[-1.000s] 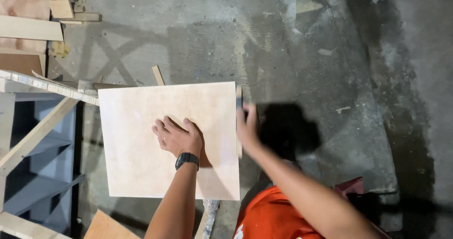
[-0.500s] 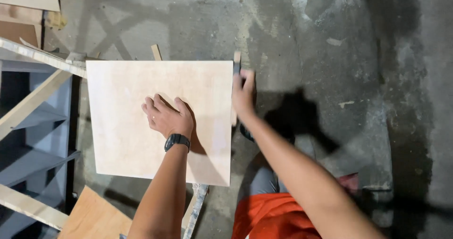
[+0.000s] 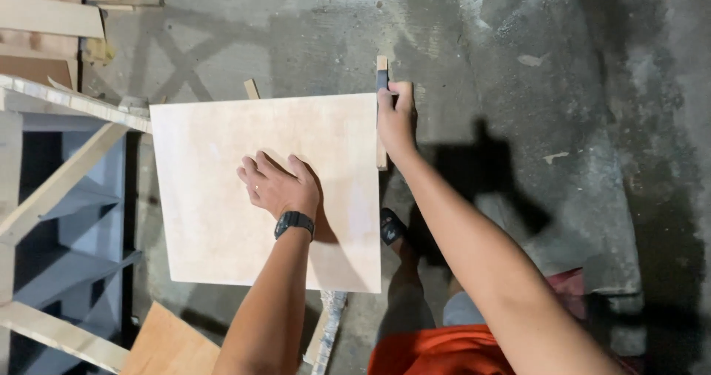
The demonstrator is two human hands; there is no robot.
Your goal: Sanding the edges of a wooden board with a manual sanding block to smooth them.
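An orange garment (image 3: 437,349) fills the bottom edge, nearest the camera. Above it, the left hand (image 3: 278,186), with a black watch (image 3: 294,223) on its wrist, lies flat and open on a smooth, pale, square board (image 3: 222,160). The right hand (image 3: 396,119) is closed around a narrow wooden block (image 3: 381,86) held against the board's right edge; its dark face may be sandpaper. Beyond lies the rough, stained concrete floor (image 3: 555,86), with a blue shelf frame (image 3: 67,219) on the left.
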